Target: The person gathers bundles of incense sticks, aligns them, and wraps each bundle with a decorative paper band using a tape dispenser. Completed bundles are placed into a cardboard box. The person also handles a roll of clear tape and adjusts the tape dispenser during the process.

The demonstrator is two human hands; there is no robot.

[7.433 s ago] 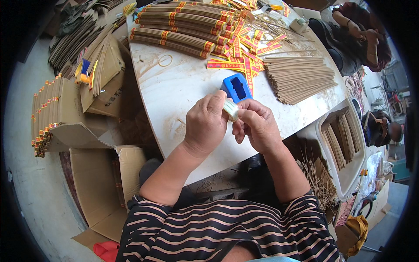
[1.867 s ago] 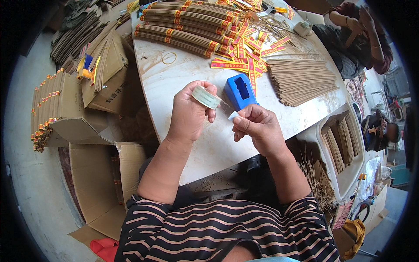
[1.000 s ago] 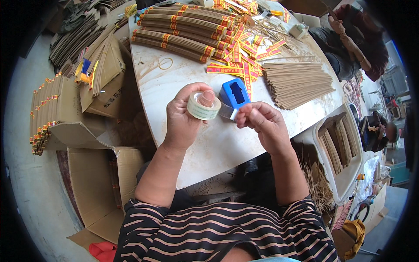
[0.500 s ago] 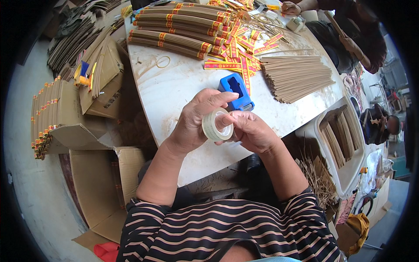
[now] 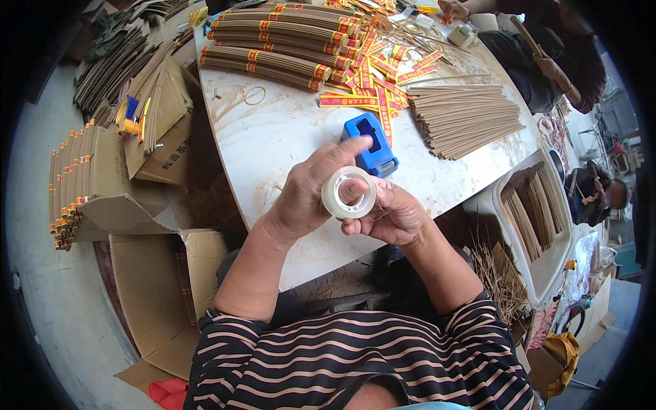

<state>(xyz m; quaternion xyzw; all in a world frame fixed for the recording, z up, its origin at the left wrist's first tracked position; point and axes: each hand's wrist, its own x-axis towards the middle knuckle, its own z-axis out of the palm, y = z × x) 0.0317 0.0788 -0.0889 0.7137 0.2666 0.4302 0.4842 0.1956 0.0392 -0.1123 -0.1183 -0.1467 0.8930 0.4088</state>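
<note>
A roll of clear tape point(image 5: 330, 197) is held up above the near part of the white table, its round hole facing me. My left hand point(image 5: 304, 184) grips the roll from the left, with the index finger stretched out toward the blue tape dispenser point(image 5: 375, 160). From the other side my right hand point(image 5: 400, 215) holds the roll's right edge, the fingers curled behind it. A fingertip shows through the hole; whose it is I cannot tell. The dispenser stands on the table just beyond my hands, its slot holding no roll.
Banded incense bundles point(image 5: 270, 44) lie stacked at the far left, beside red-and-yellow paper strips point(image 5: 348, 100). Loose incense sticks point(image 5: 468, 119) are spread on the right. A white bin point(image 5: 540, 273) stands beside the table, an opened cardboard box point(image 5: 147, 287) at left. Another person's hand point(image 5: 549, 67) shows at upper right.
The tape roll has turned so its hole faces me more squarely, and has shifted slightly right. My left index finger has straightened toward the dispenser. The right fingers have moved lower around the roll.
</note>
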